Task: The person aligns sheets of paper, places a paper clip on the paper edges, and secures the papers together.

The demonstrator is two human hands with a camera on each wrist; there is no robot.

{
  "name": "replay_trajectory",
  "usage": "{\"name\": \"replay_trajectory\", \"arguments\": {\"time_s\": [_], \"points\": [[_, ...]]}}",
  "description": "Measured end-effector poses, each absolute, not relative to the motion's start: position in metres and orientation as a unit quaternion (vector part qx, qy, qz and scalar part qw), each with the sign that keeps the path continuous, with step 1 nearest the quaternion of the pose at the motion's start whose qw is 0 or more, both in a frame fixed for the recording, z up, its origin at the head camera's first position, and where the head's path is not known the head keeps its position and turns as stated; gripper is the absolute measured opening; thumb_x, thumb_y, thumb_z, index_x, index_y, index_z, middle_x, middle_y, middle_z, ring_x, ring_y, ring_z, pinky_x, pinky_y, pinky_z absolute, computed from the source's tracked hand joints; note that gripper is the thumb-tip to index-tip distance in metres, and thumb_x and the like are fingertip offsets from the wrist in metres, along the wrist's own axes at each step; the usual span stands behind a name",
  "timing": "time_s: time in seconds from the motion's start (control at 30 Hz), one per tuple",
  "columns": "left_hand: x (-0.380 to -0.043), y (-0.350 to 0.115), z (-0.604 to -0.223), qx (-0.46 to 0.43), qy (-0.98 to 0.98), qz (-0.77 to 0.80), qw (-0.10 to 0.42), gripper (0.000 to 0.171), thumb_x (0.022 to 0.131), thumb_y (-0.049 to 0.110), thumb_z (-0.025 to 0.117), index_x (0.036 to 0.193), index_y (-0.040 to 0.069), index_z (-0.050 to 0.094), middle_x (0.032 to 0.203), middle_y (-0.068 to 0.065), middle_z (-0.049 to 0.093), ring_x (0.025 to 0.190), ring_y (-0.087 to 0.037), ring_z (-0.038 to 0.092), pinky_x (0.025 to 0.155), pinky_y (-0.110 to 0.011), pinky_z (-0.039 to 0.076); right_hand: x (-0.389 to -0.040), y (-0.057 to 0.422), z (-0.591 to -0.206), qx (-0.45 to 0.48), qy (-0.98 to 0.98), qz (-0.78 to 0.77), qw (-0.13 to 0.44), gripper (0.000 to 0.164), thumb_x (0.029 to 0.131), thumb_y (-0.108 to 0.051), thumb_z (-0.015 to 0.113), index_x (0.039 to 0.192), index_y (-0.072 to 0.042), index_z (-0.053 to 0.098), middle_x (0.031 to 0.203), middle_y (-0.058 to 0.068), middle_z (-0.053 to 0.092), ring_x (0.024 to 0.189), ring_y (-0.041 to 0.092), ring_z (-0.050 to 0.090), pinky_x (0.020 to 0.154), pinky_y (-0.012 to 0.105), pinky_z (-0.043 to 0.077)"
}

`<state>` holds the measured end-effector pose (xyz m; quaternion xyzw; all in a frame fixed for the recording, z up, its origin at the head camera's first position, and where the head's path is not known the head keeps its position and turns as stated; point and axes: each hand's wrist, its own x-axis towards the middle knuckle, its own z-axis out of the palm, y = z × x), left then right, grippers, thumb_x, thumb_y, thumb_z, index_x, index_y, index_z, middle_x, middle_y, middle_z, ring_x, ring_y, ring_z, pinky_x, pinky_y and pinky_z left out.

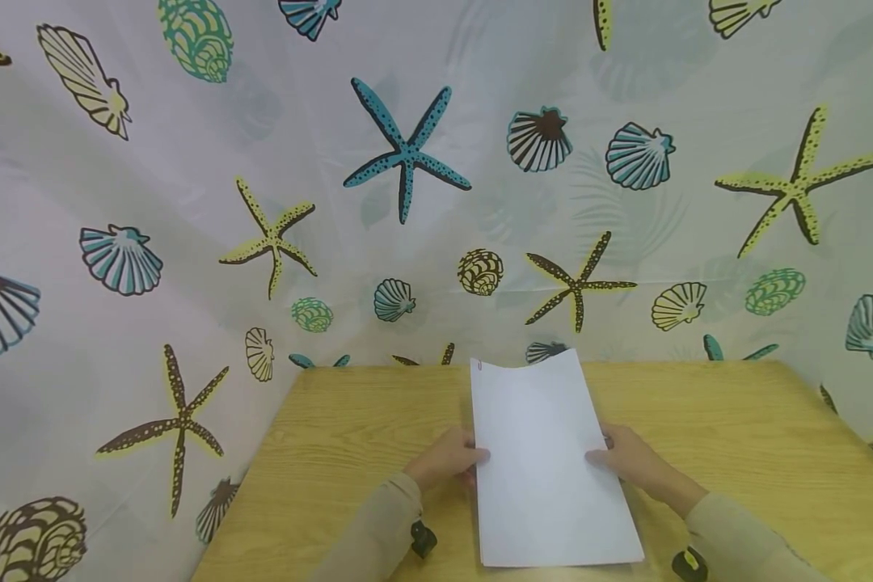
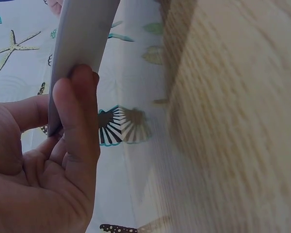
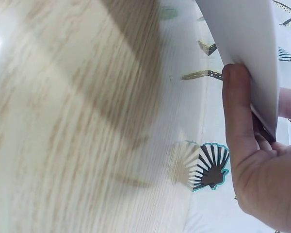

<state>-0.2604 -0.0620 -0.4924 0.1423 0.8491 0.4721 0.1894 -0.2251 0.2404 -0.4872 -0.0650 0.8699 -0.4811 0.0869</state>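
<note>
Both hands hold white paper (image 1: 549, 469), apparently a thin stack of sheets, in the middle of the head view. My left hand (image 1: 449, 459) pinches its left edge, the thumb on top and the fingers beneath. On the opposite edge my right hand (image 1: 634, 461) has the same kind of grip. A small reddish mark, perhaps a paper clip (image 1: 479, 365), shows at the far left corner. The far edge sags slightly between its corners. From both wrist views, the paper's pale underside (image 2: 85, 43) is raised off the table, with fingertips (image 3: 237, 73) pressed against it.
The wooden table (image 1: 378, 412) spreads to both sides of the paper. Behind it and at the sides hangs a white curtain (image 1: 480, 202) printed with starfish and shells. A dark wrist device (image 1: 423, 539) sits under the left sleeve, another (image 1: 689, 564) under the right.
</note>
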Motion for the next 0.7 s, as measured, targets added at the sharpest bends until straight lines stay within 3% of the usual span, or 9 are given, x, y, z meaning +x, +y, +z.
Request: {"name": "replay_trajectory", "arguments": {"time_s": [0.7], "points": [[-0.2574,-0.0589,-0.4918,0.139,0.857,0.451,0.207,0.020,0.091,0.020,0.064,0.090,0.001,0.069,0.069,-0.006,0.062,0.060,-0.019,0.060,0.063,-0.034,0.054,-0.2248,0.2473,-0.4939,-0.085,0.863,-0.484,0.112,0.054,0.090,-0.007,0.057,0.135,0.015,0.036,0.123,0.032,0.053,0.099,0.039,0.062,0.077,0.045,0.055]]}}
